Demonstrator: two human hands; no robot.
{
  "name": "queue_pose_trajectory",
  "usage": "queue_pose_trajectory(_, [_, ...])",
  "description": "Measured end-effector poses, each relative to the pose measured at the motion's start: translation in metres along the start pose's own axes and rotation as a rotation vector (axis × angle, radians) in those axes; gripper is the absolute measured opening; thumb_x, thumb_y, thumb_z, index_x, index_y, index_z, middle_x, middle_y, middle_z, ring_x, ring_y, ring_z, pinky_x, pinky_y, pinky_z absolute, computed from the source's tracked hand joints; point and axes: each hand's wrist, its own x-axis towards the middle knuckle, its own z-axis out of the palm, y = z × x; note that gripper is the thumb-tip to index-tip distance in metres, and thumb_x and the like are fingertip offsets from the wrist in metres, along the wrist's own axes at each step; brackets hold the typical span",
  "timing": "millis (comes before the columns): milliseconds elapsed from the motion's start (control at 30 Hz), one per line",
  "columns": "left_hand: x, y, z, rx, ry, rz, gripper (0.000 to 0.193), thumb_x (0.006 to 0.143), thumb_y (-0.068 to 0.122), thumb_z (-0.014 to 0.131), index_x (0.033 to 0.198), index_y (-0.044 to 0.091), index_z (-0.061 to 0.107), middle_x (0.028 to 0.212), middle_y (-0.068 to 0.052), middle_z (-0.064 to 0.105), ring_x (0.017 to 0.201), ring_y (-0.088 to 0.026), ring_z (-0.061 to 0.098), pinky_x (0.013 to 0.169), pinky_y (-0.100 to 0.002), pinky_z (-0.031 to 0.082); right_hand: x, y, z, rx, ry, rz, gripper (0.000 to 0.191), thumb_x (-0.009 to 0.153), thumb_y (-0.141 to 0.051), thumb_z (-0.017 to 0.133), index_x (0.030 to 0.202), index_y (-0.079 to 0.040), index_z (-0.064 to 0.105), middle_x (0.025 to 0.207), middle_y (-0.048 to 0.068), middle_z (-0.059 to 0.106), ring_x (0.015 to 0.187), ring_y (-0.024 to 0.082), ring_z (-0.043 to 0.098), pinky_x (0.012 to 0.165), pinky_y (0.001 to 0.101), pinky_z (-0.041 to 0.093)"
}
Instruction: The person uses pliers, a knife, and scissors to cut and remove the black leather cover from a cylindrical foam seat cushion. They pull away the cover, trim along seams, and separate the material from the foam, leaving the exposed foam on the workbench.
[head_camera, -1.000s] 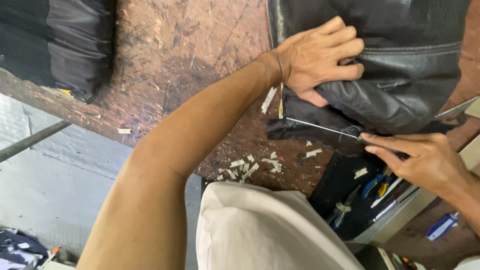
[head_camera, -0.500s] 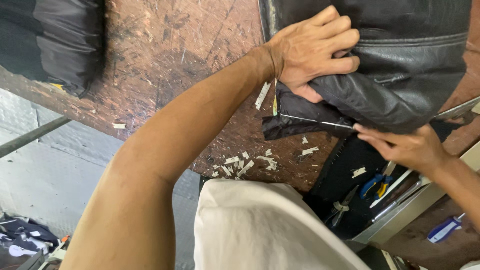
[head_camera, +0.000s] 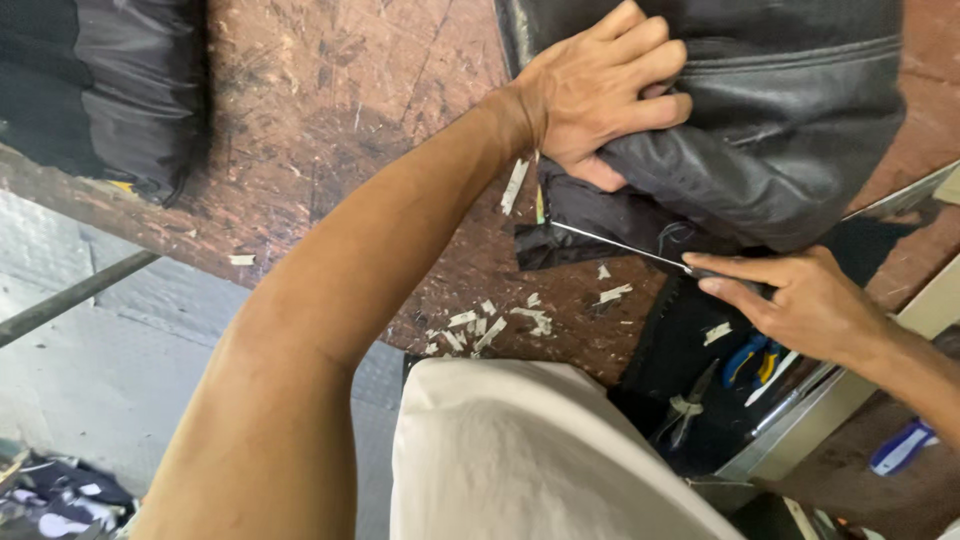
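Two hands work black leather on a scarred bench.

The left hand (head_camera: 600, 95) clenches a black leather piece (head_camera: 780, 130) at one o'clock; the right hand (head_camera: 800, 305) at four o'clock pinches a thin metal tool (head_camera: 620, 243) against its lower edge. Pale paper scraps (head_camera: 490, 325) litter the brown bench (head_camera: 330, 120) at six o'clock; pliers (head_camera: 685, 410) lie lower right, and another black bundle (head_camera: 100, 90) sits at ten o'clock.

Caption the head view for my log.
Left hand presses black leather piece on scratched brown table; right hand holds thin metal blade.
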Motion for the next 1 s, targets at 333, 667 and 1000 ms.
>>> queue_pose_trajectory(333, [-0.008,0.002,0.014,-0.032,-0.074,-0.034,0.090,0.074,0.081,0.064,0.125,0.008,0.059,0.117,-0.017,0.046,0.111,-0.038,0.047,0.092,-0.054,0.037,0.047,0.053,0.031,-0.635,0.738,-0.880,0.052,0.083,-0.019,0.071,0.135,-0.022,0.064,0.119,-0.003,0.076,0.097,0.031,0.079,0.085,0.0503,0.064])
queue_pose_trajectory(667, [0.004,0.020,0.003,0.069,-0.146,-0.183,0.096,0.079,0.091,0.043,0.121,0.009,0.069,0.108,-0.017,0.048,0.104,-0.040,0.046,0.094,-0.056,0.037,-0.048,-0.013,0.070,-0.410,0.846,-0.150,0.050,0.080,-0.022,0.068,0.125,-0.045,0.068,0.078,0.004,0.063,0.063,0.021,0.062,0.053,0.0377,0.051])
queue_pose_trajectory(1000, [0.001,0.021,0.001,0.091,-0.079,-0.146,0.093,0.086,0.090,0.037,0.121,0.009,0.069,0.104,-0.016,0.049,0.099,-0.036,0.045,0.092,-0.053,0.036,-0.004,-0.008,0.052,-0.292,0.634,-0.016,0.057,0.094,-0.068,0.063,0.082,-0.013,0.075,0.054,0.011,0.063,0.047,0.029,0.062,0.045,0.0417,0.048])
